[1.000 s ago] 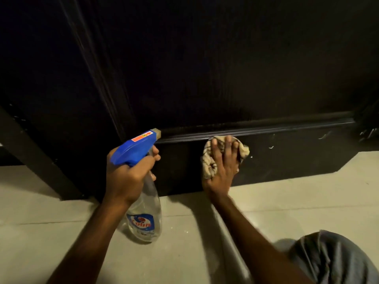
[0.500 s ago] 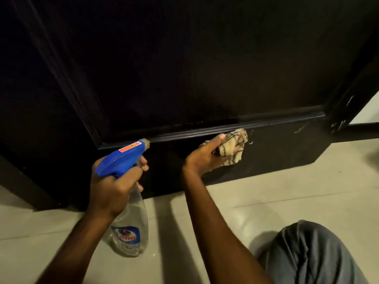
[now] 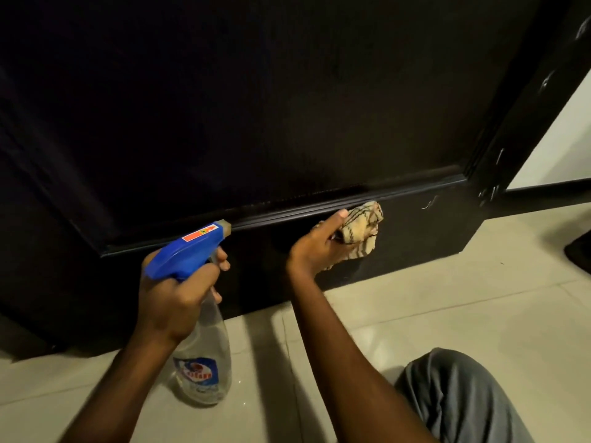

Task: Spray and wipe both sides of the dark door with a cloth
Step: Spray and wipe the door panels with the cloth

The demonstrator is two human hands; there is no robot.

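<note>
As L hand [image 3: 172, 295] grips bottle [image 3: 208, 334] (label [image 3: 195, 369] blurred), R hand [image 3: 315, 247] holds cloth [image 3: 361, 227].

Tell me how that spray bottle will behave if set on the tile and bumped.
The spray bottle looks nearly empty through its clear body, so probably light. With the bulky blue trigger head atop a tall narrow body, it would likely tip easily. Smooth plastic may slide on the glossy tile floor.
</note>
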